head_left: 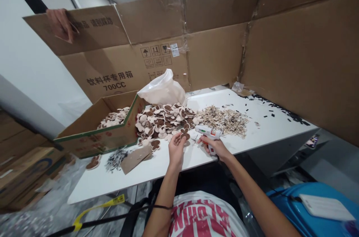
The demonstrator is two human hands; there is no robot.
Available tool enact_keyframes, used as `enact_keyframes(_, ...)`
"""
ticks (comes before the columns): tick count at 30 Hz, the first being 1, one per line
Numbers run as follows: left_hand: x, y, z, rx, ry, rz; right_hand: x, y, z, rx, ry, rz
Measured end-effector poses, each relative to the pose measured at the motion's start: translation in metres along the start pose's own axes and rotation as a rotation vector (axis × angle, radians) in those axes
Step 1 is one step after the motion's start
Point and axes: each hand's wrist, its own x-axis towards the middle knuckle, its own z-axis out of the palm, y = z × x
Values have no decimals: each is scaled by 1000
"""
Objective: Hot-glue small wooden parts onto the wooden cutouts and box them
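Brown flower-shaped piece (184, 134) held in the left hand (176, 148) at the table's near edge, with the glue gun (208, 132) clasped in the right hand (214, 147) just beside it.

The left fingers close on the piece from below, at the near foot of the heap of brown and cream pieces (164, 118); the right fingers wrap the gun's handle, its nozzle pointing left toward the piece. Hot glue could string onto the left fingertips or drip onto the white table (266, 125), since nozzle and fingers sit so close. A nudge could spill the heap into the straw-like scraps (224, 119). The nozzle tip is too small to make out, the open carton (98, 138) hides part of its contents, and another person's hand (60, 24) grips the cardboard wall (213, 39), the rest of them unseen.
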Motion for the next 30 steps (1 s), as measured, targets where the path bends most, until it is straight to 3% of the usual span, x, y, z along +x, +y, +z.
enact_keyframes(6, 2, -5, -1, -49, 39, 11, 0, 2, -1, -139, -102, -25)
enact_keyframes(30, -3, -1, 0, -45, -19, 30, 2, 5, 3, -308, -23, 85)
